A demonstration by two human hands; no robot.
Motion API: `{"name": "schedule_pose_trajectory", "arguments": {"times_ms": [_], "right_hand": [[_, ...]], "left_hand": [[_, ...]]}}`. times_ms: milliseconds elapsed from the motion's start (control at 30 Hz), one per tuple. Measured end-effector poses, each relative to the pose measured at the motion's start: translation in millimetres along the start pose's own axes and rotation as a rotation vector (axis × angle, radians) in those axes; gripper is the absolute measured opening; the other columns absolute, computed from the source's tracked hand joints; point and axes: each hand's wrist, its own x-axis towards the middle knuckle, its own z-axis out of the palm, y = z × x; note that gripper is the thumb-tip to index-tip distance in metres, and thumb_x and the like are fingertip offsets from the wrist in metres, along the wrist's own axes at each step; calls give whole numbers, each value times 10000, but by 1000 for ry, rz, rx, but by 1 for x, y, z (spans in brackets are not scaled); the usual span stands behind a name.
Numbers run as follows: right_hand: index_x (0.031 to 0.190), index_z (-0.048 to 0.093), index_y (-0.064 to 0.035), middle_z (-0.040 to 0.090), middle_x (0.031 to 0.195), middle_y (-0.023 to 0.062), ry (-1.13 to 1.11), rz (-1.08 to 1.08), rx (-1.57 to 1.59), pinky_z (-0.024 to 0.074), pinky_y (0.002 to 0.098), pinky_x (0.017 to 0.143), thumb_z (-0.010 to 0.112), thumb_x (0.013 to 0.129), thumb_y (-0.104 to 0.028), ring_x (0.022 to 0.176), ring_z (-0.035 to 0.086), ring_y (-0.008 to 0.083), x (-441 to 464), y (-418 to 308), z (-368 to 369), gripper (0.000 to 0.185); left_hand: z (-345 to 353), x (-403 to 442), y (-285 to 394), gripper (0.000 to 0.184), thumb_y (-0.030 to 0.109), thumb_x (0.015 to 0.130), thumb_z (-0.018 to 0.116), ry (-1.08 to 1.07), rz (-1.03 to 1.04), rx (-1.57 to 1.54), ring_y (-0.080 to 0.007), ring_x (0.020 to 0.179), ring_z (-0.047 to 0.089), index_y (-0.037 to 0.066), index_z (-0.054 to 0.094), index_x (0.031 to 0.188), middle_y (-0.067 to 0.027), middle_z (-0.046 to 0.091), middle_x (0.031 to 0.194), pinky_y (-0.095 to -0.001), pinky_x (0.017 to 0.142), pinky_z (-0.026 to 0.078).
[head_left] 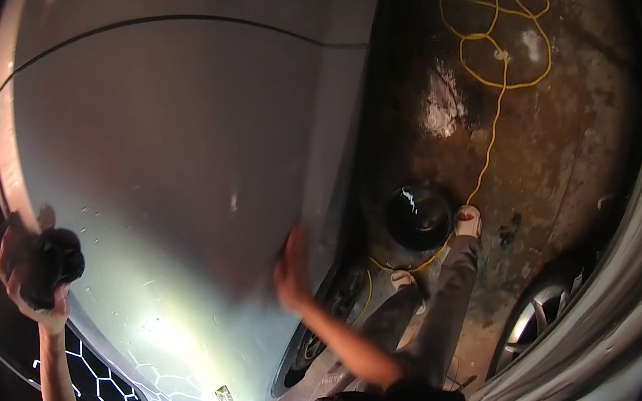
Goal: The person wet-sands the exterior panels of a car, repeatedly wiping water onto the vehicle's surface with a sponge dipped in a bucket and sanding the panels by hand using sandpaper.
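Black object (pixel 57 260) held in your left hand (pixel 12 279), between fingers and thumb, your right hand (pixel 293 273) over the grey car panel (pixel 186 120), its grip too blurred to tell

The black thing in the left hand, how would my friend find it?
Start at the big grey car panel across the picture's left half. Go down to its lower left edge, where the left hand is. The lumpy black thing is gripped there, unlike the round black tub on the floor.

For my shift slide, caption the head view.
Left hand grips a dark object, right hand by a grey car panel, yellow cord on the floor.
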Motion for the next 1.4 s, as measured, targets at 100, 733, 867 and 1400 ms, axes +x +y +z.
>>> {"name": "schedule_pose_trajectory", "arguments": {"times_ms": [100,733,867,1400], "right_hand": [[1565,112,-28,84,1640,175,399,-235,-278,77,517,1225,395,1036,-298,1518,64,339,241,-20,-114,658],[1570,75,-27,67,1642,181,273,-498,-86,49,558,1203,237,1061,-383,1515,60,371,152,-144,-49,642],[1556,36,11,13,1606,289,-145,-499,-172,77,697,1137,319,1027,-401,1472,26,514,-108,-35,37,728],[1548,253,-84,184,1624,173,-172,-815,-572,18,695,1142,480,983,-336,1503,155,376,-61,-117,51,659]], "left_hand": [[-1,-2,0,604,429,903,665,-6,-5,56,-510,1323,396,134,394,1355,-273,387,1407,-663,1009,448],[2,19,17,639,343,808,809,23,2,5,-455,1266,473,94,422,1250,-287,459,1336,-575,1049,402],[3,26,25,660,245,644,923,62,-18,31,-427,1240,519,46,501,1111,-282,528,1274,-528,1023,438],[10,53,37,583,108,605,898,200,43,2,-295,1100,617,32,618,1111,-127,608,1213,-376,920,515]]}}
